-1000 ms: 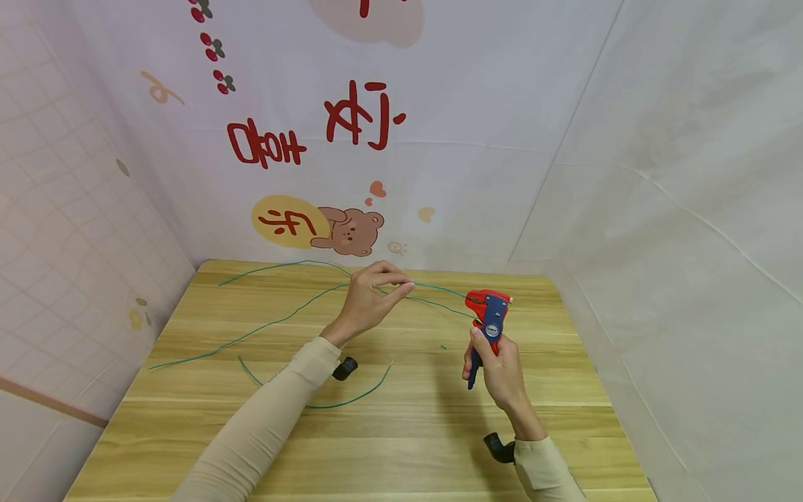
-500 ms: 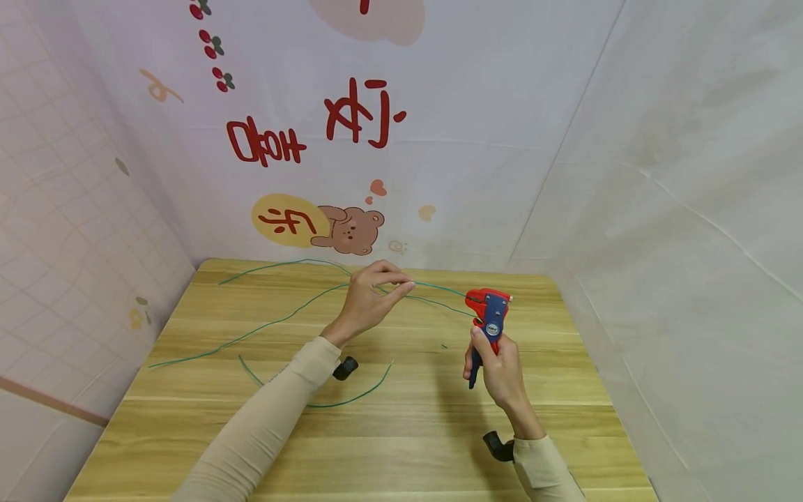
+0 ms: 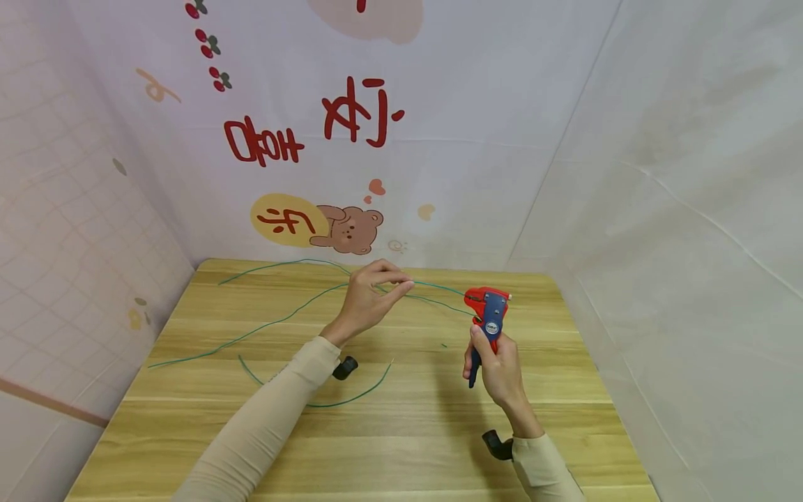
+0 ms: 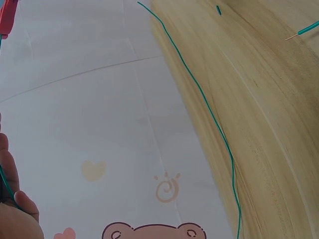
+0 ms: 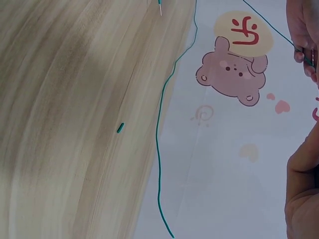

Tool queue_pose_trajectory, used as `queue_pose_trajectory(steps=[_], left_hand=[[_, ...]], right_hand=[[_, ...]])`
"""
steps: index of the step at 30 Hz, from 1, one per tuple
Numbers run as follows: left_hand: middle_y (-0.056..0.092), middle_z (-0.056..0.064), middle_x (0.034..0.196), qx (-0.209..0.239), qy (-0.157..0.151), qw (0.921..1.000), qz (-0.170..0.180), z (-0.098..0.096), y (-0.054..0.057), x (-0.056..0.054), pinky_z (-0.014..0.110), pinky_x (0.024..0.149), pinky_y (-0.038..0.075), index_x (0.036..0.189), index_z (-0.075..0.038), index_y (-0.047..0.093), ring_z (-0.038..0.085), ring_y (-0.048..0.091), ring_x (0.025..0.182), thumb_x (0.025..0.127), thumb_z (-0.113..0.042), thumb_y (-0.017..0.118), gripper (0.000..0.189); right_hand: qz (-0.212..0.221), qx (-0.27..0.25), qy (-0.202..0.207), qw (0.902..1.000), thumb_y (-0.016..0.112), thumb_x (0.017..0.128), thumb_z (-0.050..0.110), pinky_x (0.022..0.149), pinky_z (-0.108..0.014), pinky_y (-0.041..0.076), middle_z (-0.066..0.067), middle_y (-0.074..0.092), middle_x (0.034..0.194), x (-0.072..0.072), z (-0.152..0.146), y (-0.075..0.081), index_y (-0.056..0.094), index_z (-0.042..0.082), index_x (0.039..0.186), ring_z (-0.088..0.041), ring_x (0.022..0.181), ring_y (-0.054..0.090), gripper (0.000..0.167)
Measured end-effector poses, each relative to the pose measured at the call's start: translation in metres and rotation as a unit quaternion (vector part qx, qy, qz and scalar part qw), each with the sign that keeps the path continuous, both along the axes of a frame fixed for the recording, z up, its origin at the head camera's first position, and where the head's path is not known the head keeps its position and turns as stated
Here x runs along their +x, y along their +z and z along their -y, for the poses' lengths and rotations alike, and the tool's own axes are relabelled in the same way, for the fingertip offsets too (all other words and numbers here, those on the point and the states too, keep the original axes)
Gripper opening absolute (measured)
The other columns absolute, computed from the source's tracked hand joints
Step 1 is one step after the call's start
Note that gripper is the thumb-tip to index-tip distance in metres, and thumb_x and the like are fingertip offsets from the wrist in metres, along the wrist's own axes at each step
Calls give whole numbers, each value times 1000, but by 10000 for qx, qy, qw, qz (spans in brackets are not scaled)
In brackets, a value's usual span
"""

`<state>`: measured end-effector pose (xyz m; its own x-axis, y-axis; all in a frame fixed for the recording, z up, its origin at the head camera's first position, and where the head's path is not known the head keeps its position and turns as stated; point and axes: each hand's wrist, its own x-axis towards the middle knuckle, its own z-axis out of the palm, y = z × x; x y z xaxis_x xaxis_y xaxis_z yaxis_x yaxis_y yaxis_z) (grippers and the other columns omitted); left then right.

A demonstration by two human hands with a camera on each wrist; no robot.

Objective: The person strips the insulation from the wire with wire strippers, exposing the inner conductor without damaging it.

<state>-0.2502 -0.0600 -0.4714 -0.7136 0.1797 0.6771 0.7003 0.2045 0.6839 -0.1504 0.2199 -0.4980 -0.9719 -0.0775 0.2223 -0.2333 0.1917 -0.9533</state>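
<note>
unmoved since earlier — left hand (image 3: 371,300) pinching one green wire (image 3: 439,286), right hand (image 3: 502,371) gripping one stripper (image 3: 493,310), two loose wires (image 3: 339,404)

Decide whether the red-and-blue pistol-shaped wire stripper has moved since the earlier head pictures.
No: the wire stripper shows no clear shift against the short green wire offcut.

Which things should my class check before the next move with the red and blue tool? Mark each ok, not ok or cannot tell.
1. Tool held in the right hand: ok.
2. Wire pinched by the left hand: ok.
3. Wire reaching the tool's red nose: ok.
4. Wire clamped tight inside the tool: cannot tell.
5. Small green bit cleared off the table: not ok, it lies there.
</note>
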Motion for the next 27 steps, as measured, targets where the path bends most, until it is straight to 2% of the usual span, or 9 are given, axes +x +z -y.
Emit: queue_pose_trajectory(steps=[11, 20, 27], left_hand=[[81, 11, 100, 10, 14, 10000, 38, 1, -2, -1, 25, 78, 53, 101, -7, 90, 26, 76, 89, 98, -6, 89, 4], [81, 11, 99, 30, -35, 10000, -47, -1, -2, -2, 26, 80, 55, 101, -6, 90, 26, 76, 88, 96, -2, 89, 6], [81, 10, 99, -21, 18, 10000, 82, -1, -2, 0, 26, 80, 54, 100, -7, 90, 26, 76, 88, 97, -4, 89, 5]], right_hand=[[1, 43, -14, 10000, 51, 123, 26, 44, -38, 56, -21, 64, 63, -1, 0, -1, 59, -11, 93, -21, 46, 65, 48], [92, -133, -397, 9991, 53, 122, 28, 38, -35, 50, -6, 56, 55, -2, 2, -1, 56, -2, 89, -14, 39, 56, 45], [179, -131, -441, 9988, 54, 121, 29, 38, -36, 50, -1, 56, 55, -2, 2, -1, 56, -5, 87, -13, 39, 55, 48]])
